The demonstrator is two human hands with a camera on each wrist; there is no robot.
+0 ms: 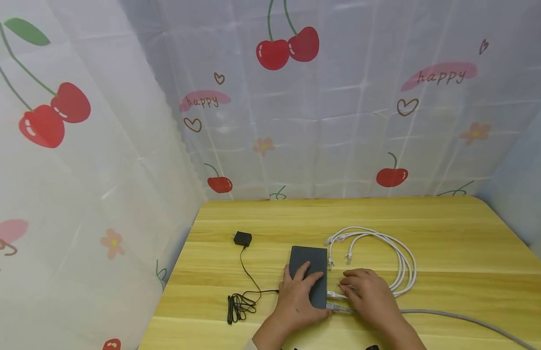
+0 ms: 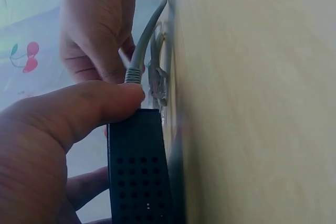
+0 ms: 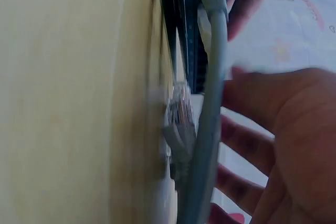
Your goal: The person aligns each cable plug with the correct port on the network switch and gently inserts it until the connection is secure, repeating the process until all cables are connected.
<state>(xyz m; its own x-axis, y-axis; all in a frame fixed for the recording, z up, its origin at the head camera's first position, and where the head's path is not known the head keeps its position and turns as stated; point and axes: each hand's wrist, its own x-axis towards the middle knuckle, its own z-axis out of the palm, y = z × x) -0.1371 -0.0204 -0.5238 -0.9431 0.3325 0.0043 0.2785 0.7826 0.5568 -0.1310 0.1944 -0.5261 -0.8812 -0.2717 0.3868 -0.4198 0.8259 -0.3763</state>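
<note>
A flat dark box with small vent holes (image 1: 307,257), likely a network switch, lies on the wooden table. My left hand (image 1: 295,296) grips it, fingers spread over its top and thumb at the near right corner, by the grey cable's plug (image 1: 333,307). Just above that, a white cable's plug (image 1: 333,294) sits at the box's right side. Beside these plugs is my right hand (image 1: 370,294), its fingers loosely bent; I see nothing clearly held between them. In the right wrist view the grey cable (image 3: 212,93) passes in front of its fingertips.
Coiled white cables (image 1: 408,257) with several loose clear-ended plugs lie to the right. A black power adapter (image 1: 242,238) and its bundled cord (image 1: 239,307) lie at left. The grey cable runs off to the right. Cherry-printed curtains (image 1: 322,121) enclose the table.
</note>
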